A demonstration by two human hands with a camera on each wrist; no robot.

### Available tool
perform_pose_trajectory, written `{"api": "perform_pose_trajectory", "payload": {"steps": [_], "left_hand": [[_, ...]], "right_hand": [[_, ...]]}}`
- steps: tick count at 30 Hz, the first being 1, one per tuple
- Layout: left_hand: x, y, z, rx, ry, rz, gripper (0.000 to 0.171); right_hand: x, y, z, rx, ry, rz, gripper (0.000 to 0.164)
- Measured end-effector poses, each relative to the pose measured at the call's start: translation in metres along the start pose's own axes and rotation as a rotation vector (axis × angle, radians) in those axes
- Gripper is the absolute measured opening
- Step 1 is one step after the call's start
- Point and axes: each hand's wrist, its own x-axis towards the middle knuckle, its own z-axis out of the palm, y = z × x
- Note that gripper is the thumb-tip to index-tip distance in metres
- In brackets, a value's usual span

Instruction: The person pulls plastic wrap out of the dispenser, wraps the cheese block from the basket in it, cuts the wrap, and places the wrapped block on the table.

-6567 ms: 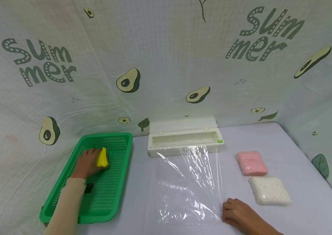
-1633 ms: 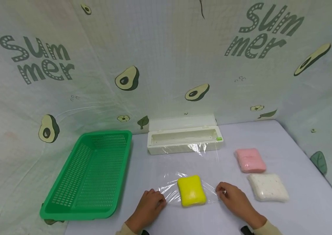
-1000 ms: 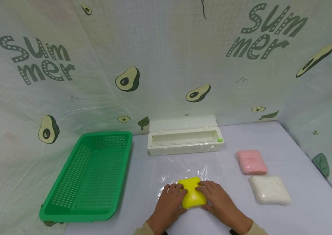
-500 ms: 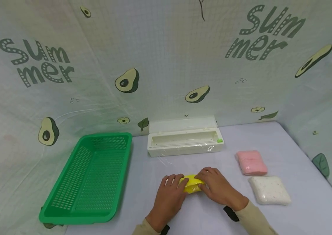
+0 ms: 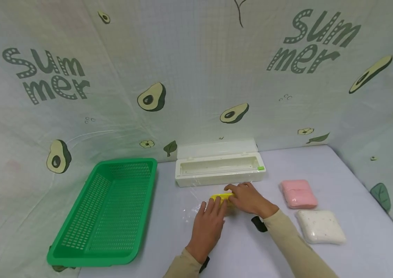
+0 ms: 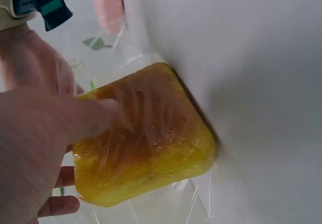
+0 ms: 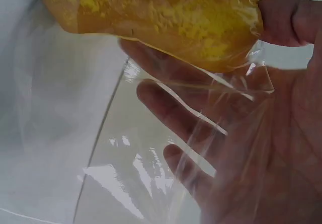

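Note:
A yellow, pillow-shaped block (image 5: 222, 196) with a brownish face stands tilted on edge in front of the dispenser. Clear cling film (image 7: 128, 173) clings wrinkled over that face in the left wrist view and trails below the block in the right wrist view. My left hand (image 5: 207, 227) holds the block at its left side, thumb across the brownish face and fingers behind. At the opposite end my right hand (image 5: 250, 199) pinches the block with thumb and forefinger. Its other fingers spread behind the loose film.
A white cling film dispenser (image 5: 217, 180) lies at the back with its lid up. On the left is a green basket (image 5: 144, 216). Two film-wrapped blocks, one pink (image 5: 298, 194) and one speckled white (image 5: 321, 227), lie at the right. A patterned cloth hangs behind.
The yellow block came out of the basket onto the film sheet. Both hands then took hold of it, tipped it up and rolled it away toward the dispenser, gathering film around it.

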Motion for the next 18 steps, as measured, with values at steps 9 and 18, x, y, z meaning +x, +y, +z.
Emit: {"api": "perform_pose_trajectory", "payload": {"steps": [9, 18], "left_hand": [[0.011, -0.013, 0.026, 0.075, -0.058, -0.021, 0.091], [0.025, -0.025, 0.044, -0.075, -0.146, -0.015, 0.102]], "right_hand": [[0.006, 0.001, 0.016, -0.122, 0.380, -0.221, 0.020], [0.003, 0.011, 0.032, -0.232, 0.331, -0.221, 0.059]]}}
